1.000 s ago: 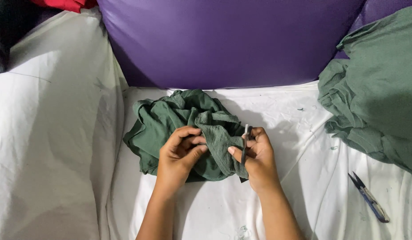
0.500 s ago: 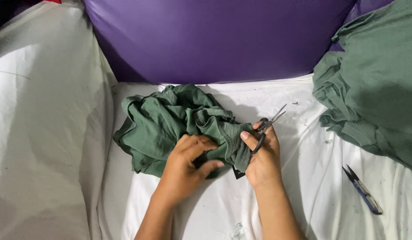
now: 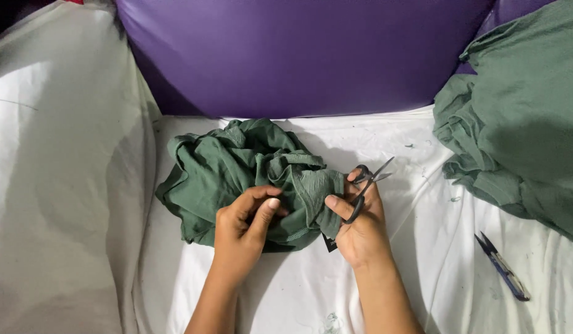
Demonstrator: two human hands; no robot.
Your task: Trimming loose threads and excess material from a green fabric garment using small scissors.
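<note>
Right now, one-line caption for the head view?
Left hand pinches crumpled green garment; right hand holds small scissors on white cloth.

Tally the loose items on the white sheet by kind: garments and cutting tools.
Green garments: 2, the crumpled garment in both hands and the garment pile at right.
Cutting tools: 2, the scissors and the thread snips.
Total: 4

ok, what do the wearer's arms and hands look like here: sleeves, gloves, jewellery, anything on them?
Both forearms enter from the bottom edge and are bare: no sleeves, gloves, watch or bands in view. The left hand and right hand show no rings on the visible fingers. Nails are short and unpainted, as on the left thumb. No markings or tattoos visible.
</note>
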